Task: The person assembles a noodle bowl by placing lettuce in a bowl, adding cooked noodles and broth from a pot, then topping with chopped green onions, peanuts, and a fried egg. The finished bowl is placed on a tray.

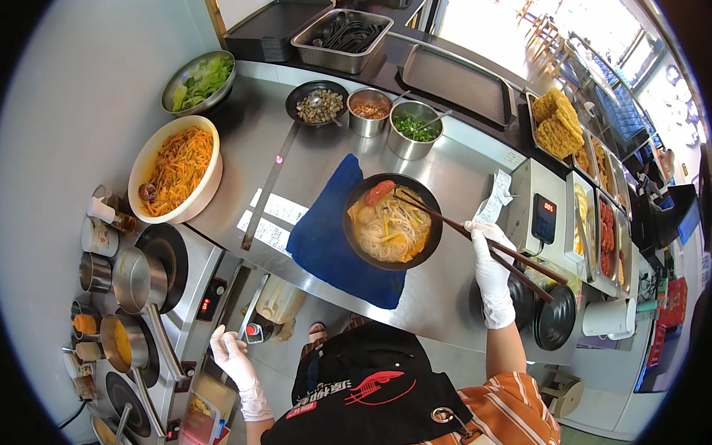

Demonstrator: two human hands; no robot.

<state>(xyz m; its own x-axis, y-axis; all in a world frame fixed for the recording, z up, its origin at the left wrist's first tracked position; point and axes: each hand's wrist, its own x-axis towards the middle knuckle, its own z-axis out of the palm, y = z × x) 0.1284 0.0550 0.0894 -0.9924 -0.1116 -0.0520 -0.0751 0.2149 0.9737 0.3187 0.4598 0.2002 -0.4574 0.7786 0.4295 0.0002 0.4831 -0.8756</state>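
My right hand (493, 276), in a white glove, grips a pair of long brown chopsticks (522, 257). Their tips reach into a black bowl (432, 250) of noodles (384, 231) in yellowish broth, near a red sausage (379, 193) at the bowl's far side. The bowl stands on a folded dark blue cloth (326, 251) on the steel counter. Down at the left, my gloved left hand (232, 359) hangs in the air with nothing in it, its fingers loosely bent and apart. It is nearest to the counter's front and a red-capped bottle (254, 330).
Behind the bowl stand tins of chopped green onion (412, 128) and brown bits (369, 109), and a dark bowl of clams (319, 104). A white tub of orange shreds (178, 170) is at left, above burners with saucepans (138, 279). Stacked black bowls (555, 317) stand at right.
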